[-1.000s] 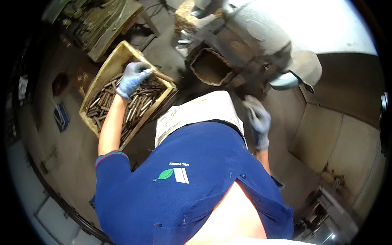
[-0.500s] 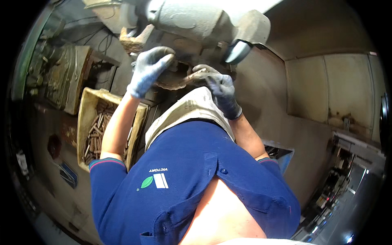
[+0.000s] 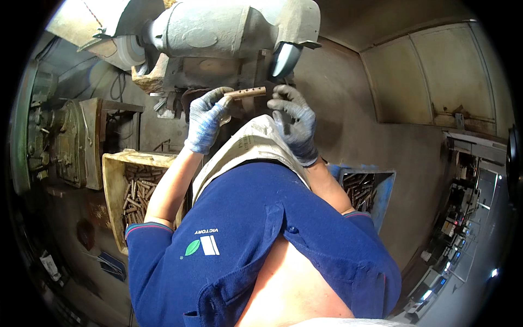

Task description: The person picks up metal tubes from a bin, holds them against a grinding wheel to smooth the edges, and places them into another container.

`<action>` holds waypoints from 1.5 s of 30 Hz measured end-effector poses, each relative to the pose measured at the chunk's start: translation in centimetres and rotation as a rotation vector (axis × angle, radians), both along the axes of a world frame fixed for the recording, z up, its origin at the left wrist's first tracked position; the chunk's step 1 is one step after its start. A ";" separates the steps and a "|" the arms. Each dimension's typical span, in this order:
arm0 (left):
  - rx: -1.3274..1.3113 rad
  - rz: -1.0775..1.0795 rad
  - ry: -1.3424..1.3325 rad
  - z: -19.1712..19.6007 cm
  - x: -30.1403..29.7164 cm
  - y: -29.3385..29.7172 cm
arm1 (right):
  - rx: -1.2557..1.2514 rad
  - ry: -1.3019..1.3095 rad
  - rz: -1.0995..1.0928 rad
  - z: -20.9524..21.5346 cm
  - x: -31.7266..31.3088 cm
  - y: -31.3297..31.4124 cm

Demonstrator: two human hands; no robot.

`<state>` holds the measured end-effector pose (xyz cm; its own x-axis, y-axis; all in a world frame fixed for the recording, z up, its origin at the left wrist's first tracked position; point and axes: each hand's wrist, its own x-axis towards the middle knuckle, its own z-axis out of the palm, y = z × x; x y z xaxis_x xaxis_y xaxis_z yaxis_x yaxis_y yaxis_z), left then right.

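Note:
My left hand [image 3: 202,122], in a grey-and-blue work glove, grips one end of a short brownish metal rod [image 3: 248,93] between thumb and fingers. A row of small dark holes runs along the rod, which points right, nearly level. Just off its free end is my right hand [image 3: 297,122], gloved alike, with fingers spread and curved and nothing in them. Beyond both hands stands a grey bench grinder [image 3: 212,32] with a rounded motor housing. At its right end a pale, bluish-white curved part [image 3: 285,60] shows under the guard.
By my left arm, a yellowish crate [image 3: 113,191] holds many brown metal rods [image 3: 139,196]. A blue crate [image 3: 388,193] with dark metal pieces [image 3: 359,188] stands by my right elbow. A green machine [image 3: 62,141] is at far left, pale panels [image 3: 430,82] at far right.
The rod, blurred at my right hand before, is now steady in my left hand. My right hand has opened away from it. The view has shifted, showing more of the blue crate.

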<state>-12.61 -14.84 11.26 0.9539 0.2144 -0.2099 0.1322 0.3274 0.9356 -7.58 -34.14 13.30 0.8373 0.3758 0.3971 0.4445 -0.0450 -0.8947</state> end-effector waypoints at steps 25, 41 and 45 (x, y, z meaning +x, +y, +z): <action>0.212 -0.050 -0.122 -3.7 4.4 -4.2 | 0.148 0.019 -0.317 -5.2 0.9 -2.7; -0.199 0.060 0.090 -9.5 9.4 -9.0 | 0.085 0.203 -0.465 -11.2 4.8 -5.0; -0.144 0.086 0.113 -10.2 10.2 -9.4 | 0.152 0.343 -0.448 -11.6 5.3 -5.4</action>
